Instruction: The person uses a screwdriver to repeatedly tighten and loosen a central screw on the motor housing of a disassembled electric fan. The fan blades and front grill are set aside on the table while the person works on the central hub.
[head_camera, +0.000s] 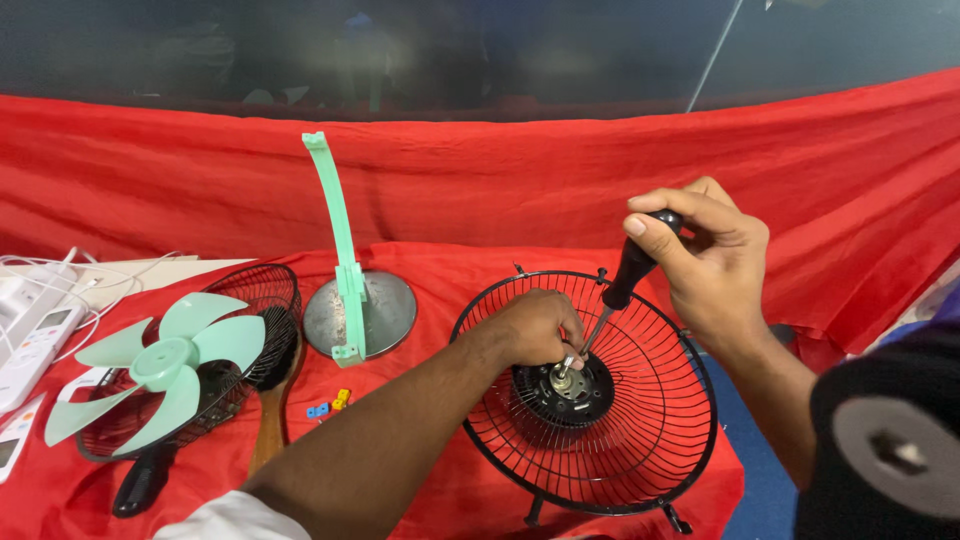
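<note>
Gripping a black-handled screwdriver, the right hand is closing its grip fully around the handle and angling the shaft down into the motor hub. The left hand is resting inside the black wire guard, its fingers pinching at the small metal fitting on the hub, just beside the screwdriver tip. The guard is lying dish-up on the red-covered bench, right of centre. To the left, a mint green blade is sitting on a second guard, and a green stand is rising from a round metal base.
</note>
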